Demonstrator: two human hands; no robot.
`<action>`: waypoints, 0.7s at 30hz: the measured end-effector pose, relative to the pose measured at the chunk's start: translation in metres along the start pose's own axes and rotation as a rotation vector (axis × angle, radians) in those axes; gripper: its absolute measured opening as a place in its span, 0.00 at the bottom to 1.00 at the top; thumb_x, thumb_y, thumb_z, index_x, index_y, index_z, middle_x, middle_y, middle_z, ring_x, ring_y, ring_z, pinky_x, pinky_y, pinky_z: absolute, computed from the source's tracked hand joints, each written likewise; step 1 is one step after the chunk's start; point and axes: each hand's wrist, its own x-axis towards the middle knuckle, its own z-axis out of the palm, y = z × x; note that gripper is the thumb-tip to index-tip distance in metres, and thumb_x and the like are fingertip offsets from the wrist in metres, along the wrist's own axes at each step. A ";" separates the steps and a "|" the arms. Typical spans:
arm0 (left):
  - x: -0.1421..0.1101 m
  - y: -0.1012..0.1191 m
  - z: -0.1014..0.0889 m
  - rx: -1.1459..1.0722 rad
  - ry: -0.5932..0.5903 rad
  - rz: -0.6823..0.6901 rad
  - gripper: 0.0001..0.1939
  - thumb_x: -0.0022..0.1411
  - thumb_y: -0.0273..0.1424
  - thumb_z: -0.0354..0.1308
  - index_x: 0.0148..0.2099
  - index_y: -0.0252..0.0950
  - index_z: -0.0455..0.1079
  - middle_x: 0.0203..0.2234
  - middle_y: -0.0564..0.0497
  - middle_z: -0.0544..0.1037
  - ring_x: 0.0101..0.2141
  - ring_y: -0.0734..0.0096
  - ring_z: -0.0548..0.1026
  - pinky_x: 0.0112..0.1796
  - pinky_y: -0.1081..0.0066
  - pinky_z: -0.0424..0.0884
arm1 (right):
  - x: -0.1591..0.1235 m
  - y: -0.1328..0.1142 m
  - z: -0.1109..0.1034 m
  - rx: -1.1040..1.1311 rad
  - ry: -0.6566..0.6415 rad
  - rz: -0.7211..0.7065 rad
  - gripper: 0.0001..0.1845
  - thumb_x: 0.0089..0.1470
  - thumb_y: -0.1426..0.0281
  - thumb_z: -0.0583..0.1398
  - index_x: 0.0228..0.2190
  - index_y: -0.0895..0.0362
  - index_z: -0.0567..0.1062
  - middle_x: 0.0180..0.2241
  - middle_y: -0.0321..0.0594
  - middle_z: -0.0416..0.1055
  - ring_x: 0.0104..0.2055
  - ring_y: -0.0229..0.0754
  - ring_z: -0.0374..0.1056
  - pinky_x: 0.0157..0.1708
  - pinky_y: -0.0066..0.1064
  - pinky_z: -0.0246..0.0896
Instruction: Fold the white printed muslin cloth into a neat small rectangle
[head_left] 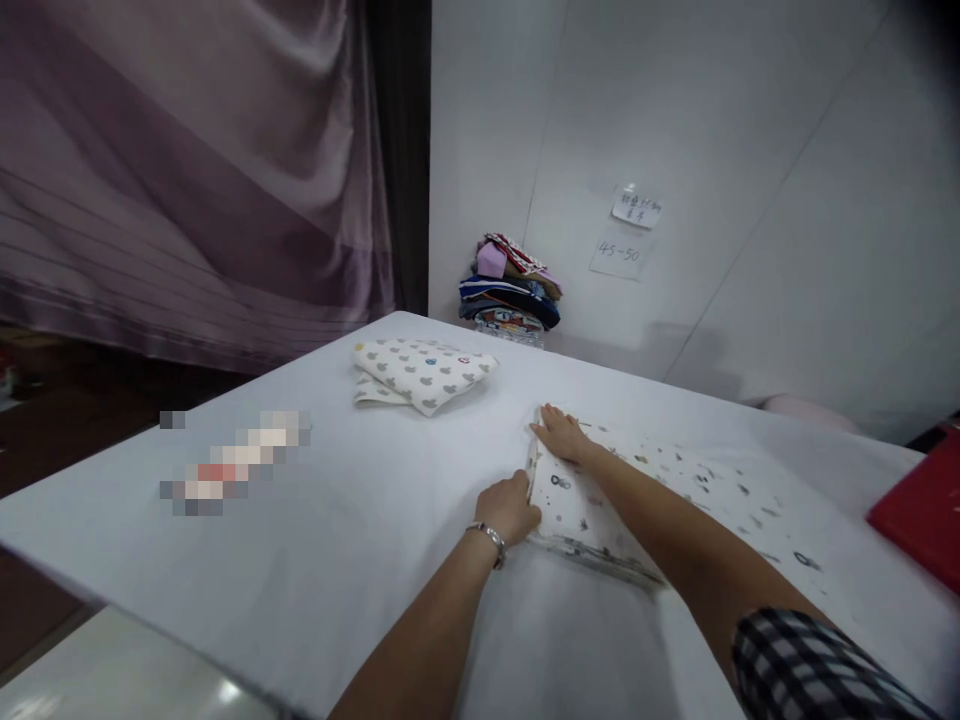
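Observation:
A white folded cloth (581, 505) with small dark and grey printed motifs lies on the white table, its layered front edge facing me. My left hand (510, 508), with a bracelet at the wrist, is closed on the cloth's near left corner. The thumb rests on top there, and the other fingers are partly hidden. Stretched out flat, my right hand (561, 435) presses on the far left part of the same cloth. My right forearm crosses above the cloth and hides some of it.
Another folded white cloth (427, 375) with grey prints lies further back on the table (337, 560). A blurred-out item (240, 462) is at the left. A red object (922, 505) sits at the right edge. Folded clothes (510, 285) are piled by the wall; a curtain (225, 150) hangs left.

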 end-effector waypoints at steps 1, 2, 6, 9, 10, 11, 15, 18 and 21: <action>0.000 0.000 0.000 -0.005 -0.001 -0.001 0.16 0.52 0.33 0.52 0.45 0.38 0.63 0.40 0.44 0.77 0.42 0.57 0.74 0.38 0.65 0.67 | -0.004 -0.002 -0.001 0.000 0.018 -0.002 0.37 0.61 0.53 0.40 0.63 0.64 0.46 0.65 0.49 0.37 0.67 0.48 0.32 0.62 0.43 0.29; 0.000 -0.001 -0.001 -0.010 -0.002 -0.002 0.16 0.52 0.33 0.52 0.45 0.38 0.63 0.40 0.45 0.77 0.42 0.57 0.74 0.38 0.65 0.67 | -0.009 -0.004 0.000 -0.001 0.036 -0.003 0.38 0.61 0.52 0.40 0.63 0.64 0.45 0.65 0.49 0.37 0.67 0.48 0.31 0.62 0.43 0.28; 0.001 -0.001 -0.002 -0.008 -0.004 -0.004 0.17 0.52 0.34 0.53 0.46 0.38 0.63 0.40 0.45 0.76 0.42 0.57 0.74 0.38 0.65 0.67 | -0.022 -0.014 0.013 0.024 0.034 -0.023 0.40 0.59 0.50 0.40 0.63 0.64 0.45 0.66 0.48 0.33 0.67 0.46 0.28 0.62 0.43 0.26; 0.001 -0.001 -0.003 -0.005 0.006 -0.002 0.17 0.52 0.35 0.53 0.45 0.38 0.63 0.40 0.45 0.77 0.41 0.57 0.74 0.36 0.66 0.66 | -0.026 -0.018 0.012 0.062 -0.007 -0.017 0.41 0.59 0.49 0.41 0.63 0.64 0.45 0.66 0.47 0.30 0.67 0.46 0.27 0.62 0.43 0.26; 0.000 -0.001 -0.004 -0.008 0.006 0.000 0.17 0.52 0.35 0.53 0.45 0.38 0.63 0.40 0.45 0.77 0.40 0.58 0.74 0.36 0.66 0.66 | -0.028 -0.019 0.009 0.081 -0.022 -0.009 0.41 0.59 0.49 0.41 0.63 0.63 0.44 0.66 0.47 0.31 0.67 0.47 0.28 0.62 0.43 0.26; 0.000 -0.001 -0.004 -0.012 0.001 0.000 0.17 0.52 0.35 0.53 0.45 0.38 0.63 0.39 0.46 0.77 0.40 0.58 0.74 0.35 0.67 0.66 | -0.031 -0.020 0.006 0.101 -0.024 -0.008 0.41 0.58 0.48 0.41 0.63 0.63 0.44 0.66 0.47 0.31 0.67 0.47 0.28 0.62 0.44 0.26; 0.001 -0.002 -0.006 -0.030 -0.007 0.020 0.16 0.52 0.34 0.53 0.45 0.38 0.64 0.38 0.47 0.77 0.38 0.62 0.74 0.33 0.69 0.64 | -0.054 -0.028 0.008 0.128 0.055 -0.063 0.41 0.58 0.48 0.42 0.63 0.63 0.45 0.66 0.48 0.33 0.67 0.47 0.27 0.62 0.46 0.25; 0.003 -0.004 -0.006 -0.052 0.005 0.077 0.16 0.52 0.32 0.53 0.45 0.40 0.63 0.36 0.51 0.77 0.35 0.65 0.74 0.30 0.71 0.62 | -0.068 -0.037 0.015 0.121 0.056 -0.088 0.38 0.60 0.51 0.41 0.62 0.64 0.48 0.66 0.49 0.35 0.67 0.47 0.28 0.62 0.47 0.24; 0.006 -0.006 -0.006 -0.071 -0.008 0.073 0.14 0.53 0.33 0.53 0.43 0.39 0.63 0.32 0.52 0.76 0.33 0.66 0.74 0.29 0.72 0.61 | -0.075 -0.036 0.008 0.194 0.009 -0.096 0.39 0.60 0.49 0.40 0.62 0.62 0.48 0.66 0.49 0.35 0.67 0.47 0.30 0.62 0.46 0.26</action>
